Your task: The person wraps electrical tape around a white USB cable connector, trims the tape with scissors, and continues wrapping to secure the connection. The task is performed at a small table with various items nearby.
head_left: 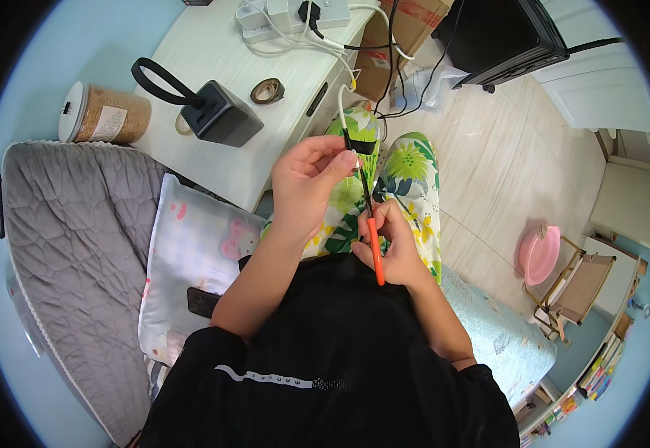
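Over the lap: right hand [394,250], fingers closed round an orange-handled slim tool [370,224], steadying it upright. Left hand [306,183], fingertips pinching the white cable [342,112] against its tip. Beyond: white desk [228,157], black box [217,112], power strip [295,13].

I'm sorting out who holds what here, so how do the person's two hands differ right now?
The left hand sits higher, pinching the white cable near its black end; the right hand sits lower, gripping the orange-handled tool. The left-hand fingers extend forward, the right-hand ones curl closed. Both are bare and meet over the floral lap.
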A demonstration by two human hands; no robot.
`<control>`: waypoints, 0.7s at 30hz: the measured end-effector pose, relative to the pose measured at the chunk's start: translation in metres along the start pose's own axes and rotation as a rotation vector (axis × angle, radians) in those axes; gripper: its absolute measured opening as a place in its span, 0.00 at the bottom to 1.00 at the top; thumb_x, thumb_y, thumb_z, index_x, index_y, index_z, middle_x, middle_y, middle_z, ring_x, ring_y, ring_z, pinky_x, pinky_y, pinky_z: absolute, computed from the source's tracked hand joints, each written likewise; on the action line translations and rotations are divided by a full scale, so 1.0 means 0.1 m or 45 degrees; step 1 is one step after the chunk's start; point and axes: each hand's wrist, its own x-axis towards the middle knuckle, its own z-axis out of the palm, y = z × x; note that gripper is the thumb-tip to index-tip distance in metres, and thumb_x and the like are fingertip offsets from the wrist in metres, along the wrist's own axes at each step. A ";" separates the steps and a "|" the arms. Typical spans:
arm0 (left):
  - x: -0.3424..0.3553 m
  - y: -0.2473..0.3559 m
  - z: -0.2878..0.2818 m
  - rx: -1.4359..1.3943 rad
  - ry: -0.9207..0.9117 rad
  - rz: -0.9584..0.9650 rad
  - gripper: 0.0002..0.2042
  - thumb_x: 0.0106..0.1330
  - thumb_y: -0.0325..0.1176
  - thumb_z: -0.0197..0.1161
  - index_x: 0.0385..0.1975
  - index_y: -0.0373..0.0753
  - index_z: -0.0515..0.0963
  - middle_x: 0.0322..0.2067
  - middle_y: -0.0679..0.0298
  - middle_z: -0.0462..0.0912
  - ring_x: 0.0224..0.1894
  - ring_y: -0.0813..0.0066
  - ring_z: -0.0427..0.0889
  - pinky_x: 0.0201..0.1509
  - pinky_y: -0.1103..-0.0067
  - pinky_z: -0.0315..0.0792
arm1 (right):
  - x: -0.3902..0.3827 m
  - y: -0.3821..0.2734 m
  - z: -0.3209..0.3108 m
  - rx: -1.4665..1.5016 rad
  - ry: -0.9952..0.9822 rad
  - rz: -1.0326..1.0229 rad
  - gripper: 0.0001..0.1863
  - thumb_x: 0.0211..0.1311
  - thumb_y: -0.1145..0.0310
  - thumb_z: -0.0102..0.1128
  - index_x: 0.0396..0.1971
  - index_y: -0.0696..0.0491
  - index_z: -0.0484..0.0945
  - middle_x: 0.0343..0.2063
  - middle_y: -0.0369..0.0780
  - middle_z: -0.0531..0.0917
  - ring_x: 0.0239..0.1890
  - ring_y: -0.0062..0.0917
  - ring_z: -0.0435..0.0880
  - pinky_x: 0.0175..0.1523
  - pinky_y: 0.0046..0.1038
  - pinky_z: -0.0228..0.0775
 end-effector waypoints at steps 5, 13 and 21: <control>0.03 -0.02 -0.04 -0.014 -0.031 0.035 0.10 0.62 0.21 0.63 0.43 0.30 0.76 0.36 0.60 0.82 0.36 0.77 0.81 0.42 0.80 0.75 | 0.11 -0.01 0.01 0.101 -0.017 0.041 0.25 0.43 0.80 0.69 0.31 0.50 0.57 0.25 0.35 0.68 0.26 0.17 0.64 0.31 0.21 0.61; 0.06 0.00 -0.09 -0.010 -0.010 0.033 0.09 0.61 0.21 0.65 0.40 0.29 0.77 0.34 0.60 0.83 0.36 0.79 0.81 0.43 0.82 0.76 | 0.36 -0.03 -0.02 -0.005 -0.010 0.006 0.25 0.42 0.78 0.70 0.30 0.50 0.58 0.24 0.34 0.68 0.25 0.17 0.64 0.30 0.21 0.62; 0.06 0.02 -0.10 0.005 0.022 0.012 0.09 0.61 0.21 0.65 0.40 0.30 0.78 0.34 0.62 0.83 0.36 0.81 0.80 0.43 0.84 0.74 | 0.50 -0.09 -0.02 -0.037 -0.025 -0.002 0.24 0.42 0.77 0.69 0.29 0.51 0.58 0.22 0.34 0.68 0.24 0.17 0.65 0.31 0.21 0.62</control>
